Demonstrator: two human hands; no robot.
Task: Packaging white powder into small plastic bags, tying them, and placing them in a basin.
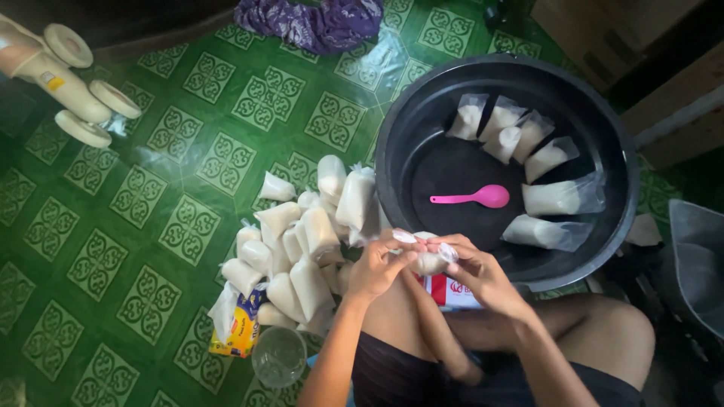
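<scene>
Left hand [375, 265] and right hand [473, 270]: both raised over the person's lap, meeting on one small clear plastic bag of white filling [430, 260]; the fingers [402, 237] of each hand are clamped on its upper end, the bag held between the two hands just in front of the knees. Pile of filled bags [302, 252]: many like white bags, heaped on the green patterned floor [151, 188], just left of the left hand. Black round tub [396, 143]: on the floor, just beyond the hands; holds a curved row of clear bags [528, 162] partly filled with white along its far and right side, and one pink plastic spoon [471, 197] lying flat near the middle. Clear drinking glass [279, 356]: upright on the floor near the left forearm. Yellow and blue packet [241, 332]: partly under the pile. Red and white packet [446, 290]: beneath the hands, mostly hidden. Purple cloth [317, 21]: bunched at the far edge. Cream wheeled stand base [68, 75]: far left corner.
</scene>
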